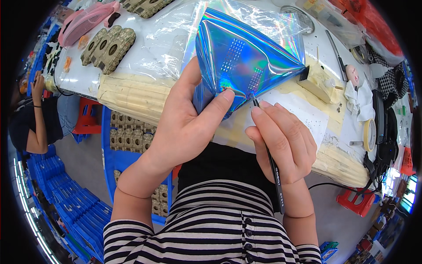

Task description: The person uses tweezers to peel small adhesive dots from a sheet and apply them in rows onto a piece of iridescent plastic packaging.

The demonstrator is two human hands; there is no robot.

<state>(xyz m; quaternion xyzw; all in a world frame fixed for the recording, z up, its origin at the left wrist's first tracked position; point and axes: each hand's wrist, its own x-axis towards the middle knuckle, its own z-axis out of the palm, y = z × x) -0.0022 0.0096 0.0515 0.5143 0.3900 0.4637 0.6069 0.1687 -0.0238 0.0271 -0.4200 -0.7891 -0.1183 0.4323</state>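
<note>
My left hand (187,116) grips a shiny blue holographic sheet (246,48), thumb on the front and the other fingers partly hidden behind. The sheet is folded or curled to a point at the right. Small bright dots in rows form patches on its face. In my right hand (285,141) is a slim black pointed tool (273,165), held like a pen, its fine tip at the sheet's lower edge beside my left thumb. Whether the tool is tweezers or a knife, I cannot tell. Under the sheet lie clear plastic film (154,48) and white paper (303,112) with tiny specks.
Camouflage-patterned parts (110,48) with oval holes and a pink fan (85,22) sit at the far left. A cream block (318,83), a tape roll (369,135) and crumpled tissue (358,101) are at right. More parts fill a blue tray (107,158) below the table. Another person (33,119) is at left.
</note>
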